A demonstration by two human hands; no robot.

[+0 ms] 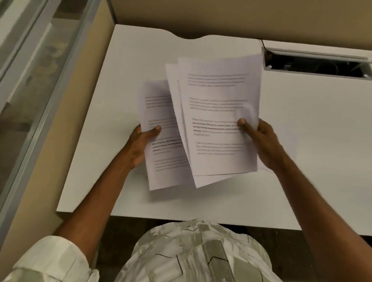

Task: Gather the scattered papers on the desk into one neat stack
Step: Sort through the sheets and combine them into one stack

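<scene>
Several white printed papers [217,112] are fanned out above the white desk [311,148], held in both hands. My left hand [140,145] grips the left edge of the lowest, leftmost sheets [161,161], thumb on top. My right hand [260,142] pinches the right edge of the upper sheets, thumb pressed on the printed text. The sheets overlap unevenly, and their edges are not aligned. The papers look blurred.
An open cable slot [320,66] with dark wires sits at the desk's back right. A beige partition [210,9] runs along the back and the left side. A glass panel with a metal frame [32,77] stands at the left.
</scene>
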